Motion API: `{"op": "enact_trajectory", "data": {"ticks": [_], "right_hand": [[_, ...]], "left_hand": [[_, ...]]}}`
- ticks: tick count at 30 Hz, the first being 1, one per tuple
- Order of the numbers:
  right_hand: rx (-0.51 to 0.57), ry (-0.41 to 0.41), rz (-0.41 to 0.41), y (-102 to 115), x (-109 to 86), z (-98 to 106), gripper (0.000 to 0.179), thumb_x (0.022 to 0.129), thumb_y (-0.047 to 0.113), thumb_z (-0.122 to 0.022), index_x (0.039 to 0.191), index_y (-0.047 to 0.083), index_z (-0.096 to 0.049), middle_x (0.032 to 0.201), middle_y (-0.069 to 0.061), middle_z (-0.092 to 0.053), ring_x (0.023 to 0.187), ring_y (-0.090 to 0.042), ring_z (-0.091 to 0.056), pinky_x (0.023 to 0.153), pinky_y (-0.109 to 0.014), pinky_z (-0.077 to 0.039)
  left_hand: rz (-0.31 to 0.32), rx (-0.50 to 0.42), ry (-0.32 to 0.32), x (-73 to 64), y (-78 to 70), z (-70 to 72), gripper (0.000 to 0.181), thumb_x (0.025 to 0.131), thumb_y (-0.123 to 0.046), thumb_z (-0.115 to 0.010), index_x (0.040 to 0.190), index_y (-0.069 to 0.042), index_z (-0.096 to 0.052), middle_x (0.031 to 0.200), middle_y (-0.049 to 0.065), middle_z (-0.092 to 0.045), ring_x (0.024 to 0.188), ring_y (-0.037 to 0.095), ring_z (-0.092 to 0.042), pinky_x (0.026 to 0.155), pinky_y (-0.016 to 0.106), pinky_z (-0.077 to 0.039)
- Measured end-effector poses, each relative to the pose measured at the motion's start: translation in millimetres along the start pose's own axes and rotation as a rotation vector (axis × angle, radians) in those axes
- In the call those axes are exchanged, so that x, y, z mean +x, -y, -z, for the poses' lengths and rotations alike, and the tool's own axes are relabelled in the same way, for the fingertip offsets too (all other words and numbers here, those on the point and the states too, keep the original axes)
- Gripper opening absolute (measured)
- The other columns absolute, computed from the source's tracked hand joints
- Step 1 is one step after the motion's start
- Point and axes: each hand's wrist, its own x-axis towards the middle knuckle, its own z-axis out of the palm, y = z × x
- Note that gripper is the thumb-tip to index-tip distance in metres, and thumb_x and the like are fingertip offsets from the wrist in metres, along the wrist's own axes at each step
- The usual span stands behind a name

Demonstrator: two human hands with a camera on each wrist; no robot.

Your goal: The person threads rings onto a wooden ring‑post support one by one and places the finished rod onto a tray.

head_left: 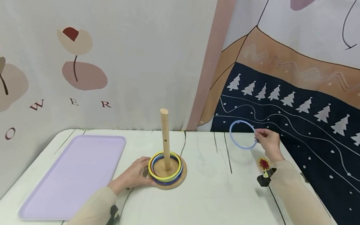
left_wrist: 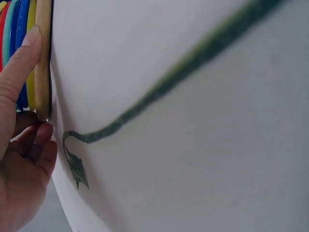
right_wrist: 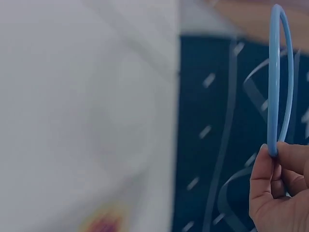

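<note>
A wooden ring stand (head_left: 165,139) with an upright post and a round base (head_left: 179,182) stands mid-table. Several coloured rings lie stacked around the post, a yellow ring (head_left: 150,171) on top; red, teal and blue rings (left_wrist: 21,29) show in the left wrist view. My left hand (head_left: 136,174) grips the stand's base from the left, the thumb lying along the rings and base edge. Up to the right, my right hand (head_left: 269,141) pinches a light blue ring (head_left: 230,131) by its edge, above the table. That blue ring (right_wrist: 273,82) appears nearly edge-on in the right wrist view.
A lilac tray (head_left: 72,178) lies on the left of the table, beside the left forearm. The white tablecloth (head_left: 210,212) carries printed dark lines and a red flower (head_left: 263,163). Printed curtains (head_left: 152,54) hang behind the table and along its right side.
</note>
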Motion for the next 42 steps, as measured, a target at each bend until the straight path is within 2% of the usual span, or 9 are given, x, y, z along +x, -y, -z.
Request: {"op": "enact_trajectory", "data": {"ticks": [7,14,20,26,33,37,42], "right_hand": [[0.19,0.101,0.12,68.3,-15.1,-24.8,0.028,0.092,0.006,-0.058,0.115,-0.01,-0.058,0.075,0.013,-0.058,0.069,0.002,-0.059,0.068,-0.01,-0.054],[0.302,0.219,0.219,123.7,-36.1,-50.5,0.029,0.091,0.009,-0.061,0.114,-0.009,-0.059,0.08,0.005,-0.061,0.072,-0.004,-0.061,0.072,-0.014,-0.055],[0.333,0.298,0.266,156.0,-55.2,-73.3,0.026,0.09,0.008,-0.062,0.112,-0.006,-0.062,0.079,0.005,-0.059,0.074,-0.009,-0.058,0.07,-0.016,-0.054],[0.351,0.36,0.3,172.8,-66.7,-98.5,0.022,0.089,0.005,-0.063,0.108,-0.006,-0.064,0.081,0.0,-0.06,0.069,-0.007,-0.056,0.063,-0.015,-0.052],[0.38,0.42,0.306,182.7,-78.5,-127.2,0.021,0.089,0.002,-0.062,0.106,-0.009,-0.064,0.077,0.002,-0.06,0.069,-0.007,-0.056,0.064,-0.018,-0.053],[0.353,0.449,0.282,179.4,-83.8,-140.3,0.019,0.089,0.002,-0.061,0.105,-0.008,-0.065,0.076,0.001,-0.059,0.066,-0.008,-0.055,0.06,-0.017,-0.052],[0.269,0.469,0.235,160.4,-88.4,-157.2,0.016,0.089,0.003,-0.062,0.102,-0.004,-0.067,0.083,-0.01,-0.064,0.067,-0.009,-0.055,0.059,-0.015,-0.05]], "left_hand": [[0.004,-0.002,0.001,0.1,-1.3,-0.1,0.081,0.063,-0.038,-0.086,0.131,-0.008,-0.055,0.134,0.014,-0.049,0.127,0.036,-0.041,0.107,0.058,-0.031],[0.011,-0.017,-0.001,-0.3,-1.1,-1.1,0.082,0.063,-0.039,-0.086,0.132,-0.008,-0.054,0.135,0.013,-0.048,0.127,0.036,-0.04,0.106,0.059,-0.031],[0.026,-0.019,-0.002,0.1,-0.3,-2.1,0.083,0.062,-0.039,-0.086,0.132,-0.009,-0.054,0.136,0.013,-0.048,0.128,0.035,-0.04,0.107,0.058,-0.031],[0.013,-0.014,-0.006,-0.6,-1.4,-1.1,0.081,0.062,-0.036,-0.086,0.131,-0.008,-0.054,0.135,0.015,-0.048,0.128,0.036,-0.04,0.107,0.059,-0.031],[-0.027,-0.01,-0.007,-1.0,0.5,-1.6,0.078,0.063,-0.038,-0.086,0.13,-0.008,-0.056,0.134,0.016,-0.049,0.126,0.037,-0.041,0.106,0.059,-0.032],[-0.041,-0.005,-0.01,-0.7,2.0,-1.4,0.077,0.064,-0.039,-0.085,0.129,-0.009,-0.057,0.133,0.016,-0.049,0.126,0.037,-0.042,0.106,0.058,-0.033],[-0.05,0.002,-0.01,0.3,2.1,-0.3,0.078,0.064,-0.039,-0.085,0.129,-0.008,-0.056,0.133,0.016,-0.049,0.125,0.037,-0.042,0.106,0.058,-0.033]]}}
